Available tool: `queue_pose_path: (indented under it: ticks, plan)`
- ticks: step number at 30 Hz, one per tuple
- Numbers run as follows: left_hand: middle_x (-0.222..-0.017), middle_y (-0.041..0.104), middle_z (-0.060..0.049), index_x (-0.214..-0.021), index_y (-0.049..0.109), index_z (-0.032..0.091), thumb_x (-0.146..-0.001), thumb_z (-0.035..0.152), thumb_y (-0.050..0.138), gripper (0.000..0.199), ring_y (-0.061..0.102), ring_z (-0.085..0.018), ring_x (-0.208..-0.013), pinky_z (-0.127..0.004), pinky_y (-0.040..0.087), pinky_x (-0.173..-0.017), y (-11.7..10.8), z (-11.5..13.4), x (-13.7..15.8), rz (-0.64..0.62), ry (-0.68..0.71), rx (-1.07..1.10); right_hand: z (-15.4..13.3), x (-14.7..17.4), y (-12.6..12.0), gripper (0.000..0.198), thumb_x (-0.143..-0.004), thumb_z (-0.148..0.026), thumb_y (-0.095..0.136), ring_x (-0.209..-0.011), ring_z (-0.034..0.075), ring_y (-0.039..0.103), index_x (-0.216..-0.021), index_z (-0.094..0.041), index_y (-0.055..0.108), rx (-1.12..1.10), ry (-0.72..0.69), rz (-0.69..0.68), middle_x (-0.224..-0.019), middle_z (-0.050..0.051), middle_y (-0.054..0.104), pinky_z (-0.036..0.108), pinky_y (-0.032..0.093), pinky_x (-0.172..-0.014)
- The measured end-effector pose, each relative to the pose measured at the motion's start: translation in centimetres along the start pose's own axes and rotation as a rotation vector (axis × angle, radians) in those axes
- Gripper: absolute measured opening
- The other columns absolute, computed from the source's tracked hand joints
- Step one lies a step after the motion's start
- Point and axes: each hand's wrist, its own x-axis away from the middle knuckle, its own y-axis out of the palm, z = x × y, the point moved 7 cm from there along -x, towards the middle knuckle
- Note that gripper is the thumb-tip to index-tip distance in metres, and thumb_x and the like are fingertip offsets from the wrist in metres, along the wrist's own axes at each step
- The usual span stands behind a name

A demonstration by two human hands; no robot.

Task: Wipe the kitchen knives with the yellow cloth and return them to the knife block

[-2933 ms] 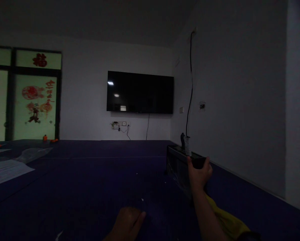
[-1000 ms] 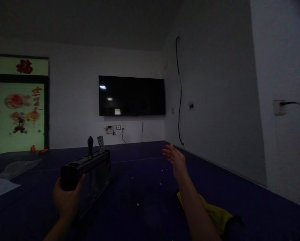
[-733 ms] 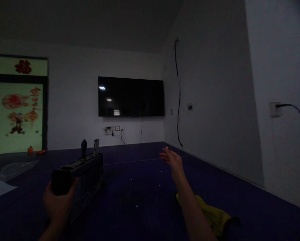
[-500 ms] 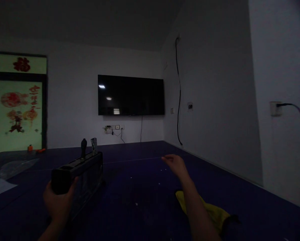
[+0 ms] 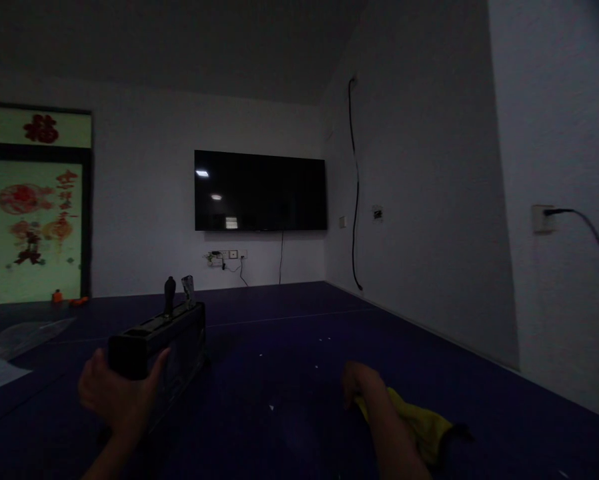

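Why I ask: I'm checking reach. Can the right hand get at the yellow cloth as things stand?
Probably yes: the right hand is by the far end of the yellow cloth, with nothing visible between. Contact is unclear; the forearm hides part of it.

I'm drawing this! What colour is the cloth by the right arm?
The cloth is yellow with a dark end, in the head view.

Plain indoor room, kind unclear; 1 wall-mounted television (image 5: pixel 260 191), red-decorated door (image 5: pixel 35 230), wall sockets (image 5: pixel 233 255)
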Motion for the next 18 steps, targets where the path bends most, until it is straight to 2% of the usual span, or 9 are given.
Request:
queue_pose_path:
  ticks: [3, 5, 6, 8, 10, 11, 13, 16, 18]
  plan:
    - [-0.126, 0.047, -0.026, -0.128, 0.040, 0.002, -0.070, 0.069, 0.049, 0.090, 0.039, -0.041, -0.121, -0.055, 0.028, -0.101, 0.1, 3.0, 1.1, 0.047, 0.285, 0.032, -1.4, 0.5, 0.1, 0.019, -0.081, -0.024, 0.064, -0.047, 0.008, 0.053, -0.067, -0.013, 0.058, 0.043, -0.025, -0.085, -0.055, -0.006, 0.055, 0.024, 0.046, -0.052]
    - [-0.123, 0.050, -0.022, -0.129, 0.039, 0.008, -0.075, 0.053, 0.056, 0.072, 0.042, -0.039, -0.120, -0.055, 0.031, -0.100, -0.2, 5.4, 2.9, 0.101, 0.518, 0.095, -3.3, 1.1, -0.3, 0.012, -0.071, -0.011, 0.069, -0.043, 0.008, 0.049, -0.064, -0.013, 0.059, 0.044, -0.081, -0.140, -0.050, -0.007, 0.052, 0.023, 0.043, -0.048]
    - [-0.122, 0.052, -0.019, -0.129, 0.038, 0.012, -0.075, 0.044, 0.062, 0.067, 0.045, -0.036, -0.118, -0.054, 0.032, -0.099, -0.5, 6.8, 4.0, 0.114, 0.649, 0.131, -4.5, 1.5, -0.7, 0.015, -0.062, -0.002, 0.070, -0.041, 0.009, 0.047, -0.062, -0.013, 0.061, 0.036, -0.118, -0.169, -0.047, -0.007, 0.051, 0.022, 0.040, -0.046]
    - [-0.116, 0.057, -0.013, -0.126, 0.041, 0.019, -0.075, 0.027, 0.065, 0.057, 0.050, -0.030, -0.114, -0.050, 0.035, -0.099, -0.6, 9.5, 6.2, 0.009, 0.871, 0.188, -7.6, 2.8, -1.5, 0.027, -0.055, 0.007, 0.066, -0.043, 0.008, 0.046, -0.071, -0.015, 0.067, -0.018, -0.237, -0.210, -0.049, -0.007, 0.052, 0.021, 0.037, -0.046]
    - [-0.113, 0.060, -0.009, -0.120, 0.048, 0.023, -0.078, 0.023, 0.061, 0.044, 0.052, -0.026, -0.111, -0.046, 0.037, -0.098, -0.4, 11.8, 8.1, -0.224, 1.005, 0.253, -10.9, 4.8, -2.2, 0.038, -0.060, 0.003, 0.063, -0.049, 0.007, 0.049, -0.089, -0.020, 0.069, -0.100, -0.366, -0.258, -0.057, -0.007, 0.055, 0.019, 0.036, -0.048]
    - [-0.116, 0.059, -0.008, -0.119, 0.049, 0.024, -0.078, 0.026, 0.060, 0.042, 0.051, -0.026, -0.113, -0.046, 0.038, -0.098, -0.4, 12.6, 8.5, -0.328, 0.980, 0.282, -12.5, 6.1, -2.5, 0.040, -0.063, -0.001, 0.063, -0.054, 0.007, 0.051, -0.096, -0.023, 0.068, -0.142, -0.420, -0.280, -0.063, -0.007, 0.057, 0.018, 0.038, -0.052]
    - [-0.124, 0.055, -0.010, -0.123, 0.048, 0.024, -0.076, 0.037, 0.062, 0.051, 0.047, -0.029, -0.118, -0.048, 0.039, -0.096, -0.1, 13.4, 8.5, -0.516, 0.802, 0.345, -15.7, 9.0, -2.7, 0.040, -0.064, -0.007, 0.065, -0.066, 0.009, 0.056, -0.101, -0.022, 0.066, -0.357, -0.594, -0.379, -0.075, -0.003, 0.061, 0.019, 0.040, -0.058]
    - [-0.132, 0.048, -0.013, -0.131, 0.041, 0.017, -0.069, 0.049, 0.065, 0.073, 0.046, -0.031, -0.120, -0.046, 0.041, -0.097, 0.9, 13.4, 8.2, -0.828, 0.395, 0.480, -18.6, 12.6, -2.8, 0.037, -0.064, -0.017, 0.069, -0.071, 0.011, 0.058, -0.101, -0.021, 0.066, -0.655, -0.715, -0.506, -0.082, 0.000, 0.063, 0.021, 0.042, -0.060]
    - [-0.121, 0.058, -0.013, -0.119, 0.054, 0.014, -0.066, 0.051, 0.065, 0.066, 0.054, -0.031, -0.111, -0.042, 0.044, -0.093, 1.7, 13.0, 8.5, -1.066, 0.106, 0.552, -19.5, 13.7, -2.5, 0.038, -0.064, -0.020, 0.073, -0.074, 0.011, 0.059, -0.101, -0.020, 0.066, -0.780, -0.742, -0.554, -0.085, 0.001, 0.064, 0.021, 0.042, -0.064]
